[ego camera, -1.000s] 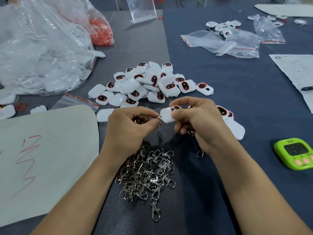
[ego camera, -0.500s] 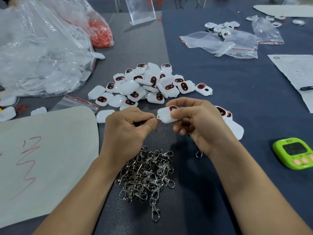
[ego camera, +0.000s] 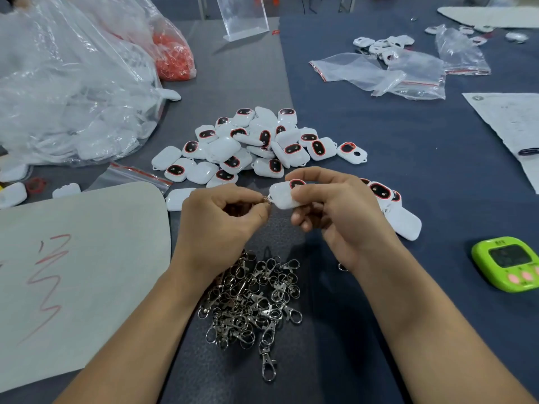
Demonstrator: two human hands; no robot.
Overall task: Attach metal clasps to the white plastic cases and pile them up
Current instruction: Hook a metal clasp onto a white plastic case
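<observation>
Far-left corner of the tabletop: big clear plastic bag of white parts (ego camera: 73,83). Near-left: pale grey sheet with red scribble (ego camera: 81,272).

Left hand (ego camera: 221,225) is curled, thumb and forefinger pinching 1 small silver metal clasp (ego camera: 266,199). The clasp's end points right and touches the left corner of the white rounded plastic case (ego camera: 281,195).

The case is held in the air over mid-tabletop, long axis left-right, roughly level. Right hand (ego camera: 335,211) grips its right half, fingers curled round it. The 2 hands are equally near the joint. Seating of the clasp is too small to tell; I'd judge it mid-hookup.

Heap of loose silver clasps (ego camera: 250,298) lies below the hands toward the near edge. Heap of white cases with red-rimmed windows (ego camera: 256,147) sits toward the far edge.

Small stack of white cases (ego camera: 402,223) is just right of the right hand, likely the done pile, with bare cloth to its right. Lime green timer (ego camera: 507,263) sits near the right edge.
</observation>
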